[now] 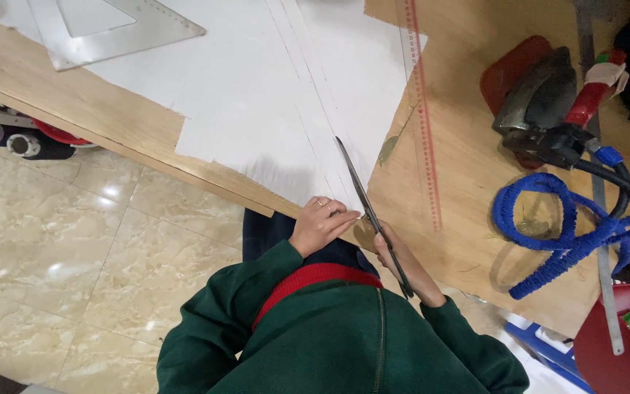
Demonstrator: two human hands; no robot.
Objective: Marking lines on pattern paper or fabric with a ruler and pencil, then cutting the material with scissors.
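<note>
My right hand [402, 263] is clamped on long scissors [370, 211] cutting white fabric [271, 95]; beside the blades, my left hand [320, 225] presses its curled fingers onto the fabric edge.

A wooden bench [475, 219] with a light plywood top is running diagonally across the view, its front edge showing a paler strip. Below it, a floor [60, 241] of glossy beige marble-pattern tiles is reflecting soft overhead light in several bright patches. Spools of thread [9, 138] are lying on a lower ledge under the bench at the left. A blue plastic crate [548, 346] is sitting on the floor at the lower right.
</note>
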